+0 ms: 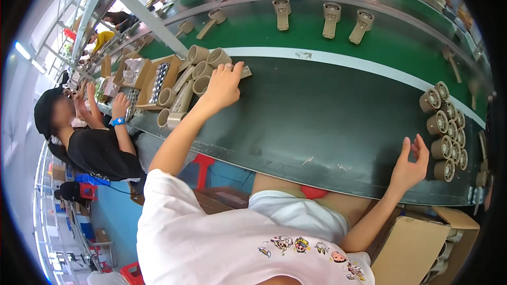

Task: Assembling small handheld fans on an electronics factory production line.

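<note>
My left hand (223, 85) reaches over a pile of beige plastic housings, each a round ring with a flat handle, like handheld fan shells. Its fingers are apart, just above a housing's handle (245, 72); whether they touch it is hard to see. Loose rings (198, 54) and handles (183, 96) lie beside and beneath this hand. Over at the right, my right hand (412, 164) hovers above the dark worktop, fingers spread and holding nothing. Close to it stands a block of stacked beige round housings (437, 123) with inner parts showing in their openings.
A green conveyor belt (306, 34) runs behind the dark worktop (311, 111), carrying spaced-out housings (282, 15). Left, a co-worker in black (100, 150) sits near cardboard boxes of small parts (158, 82). Two thin pale slivers (307, 160) lie near the front edge. An open carton (417, 243) stands below right.
</note>
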Demonstrator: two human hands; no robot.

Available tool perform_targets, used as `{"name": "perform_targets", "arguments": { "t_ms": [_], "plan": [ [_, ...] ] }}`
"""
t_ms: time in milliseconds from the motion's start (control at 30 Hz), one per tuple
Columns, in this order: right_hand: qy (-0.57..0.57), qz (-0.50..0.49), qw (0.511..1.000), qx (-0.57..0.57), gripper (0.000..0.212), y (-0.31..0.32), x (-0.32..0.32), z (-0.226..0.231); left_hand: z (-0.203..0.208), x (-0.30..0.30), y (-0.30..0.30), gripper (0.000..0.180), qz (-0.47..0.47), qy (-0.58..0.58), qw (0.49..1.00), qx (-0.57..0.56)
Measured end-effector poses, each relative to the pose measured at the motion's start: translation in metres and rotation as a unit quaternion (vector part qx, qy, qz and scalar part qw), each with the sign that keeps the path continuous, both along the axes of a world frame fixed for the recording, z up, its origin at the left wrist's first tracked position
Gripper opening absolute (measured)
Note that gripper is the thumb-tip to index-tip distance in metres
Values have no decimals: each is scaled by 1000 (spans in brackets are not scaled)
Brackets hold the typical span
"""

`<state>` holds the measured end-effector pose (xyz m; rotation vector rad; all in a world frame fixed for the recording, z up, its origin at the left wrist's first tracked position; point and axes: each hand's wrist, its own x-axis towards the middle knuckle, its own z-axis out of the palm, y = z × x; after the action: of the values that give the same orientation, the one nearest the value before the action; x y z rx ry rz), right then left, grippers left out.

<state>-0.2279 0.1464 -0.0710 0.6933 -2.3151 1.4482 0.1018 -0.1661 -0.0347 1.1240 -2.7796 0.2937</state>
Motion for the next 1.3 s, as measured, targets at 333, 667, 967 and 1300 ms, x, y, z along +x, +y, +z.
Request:
{"name": "perform_targets", "arguments": {
  "t_ms": [333, 667, 967, 1300],
  "plan": [
    [186, -77, 964, 176, 52, 27, -28, -2, 35, -42, 30, 30, -83, 371, 781, 496],
    [179, -200, 915, 301, 53, 50, -76, -29, -2, -64, 32, 22, -246, 440, 580, 640],
    [191, -189, 919, 289, 14, 39, -57, -16, -23, -46, 31, 16, -193, 276, 774, 537],
    [69, 179, 976, 101, 30, -3, 15, 8, -19, -55, 37, 16, -238, 227, 856, 400]
  ]
}}
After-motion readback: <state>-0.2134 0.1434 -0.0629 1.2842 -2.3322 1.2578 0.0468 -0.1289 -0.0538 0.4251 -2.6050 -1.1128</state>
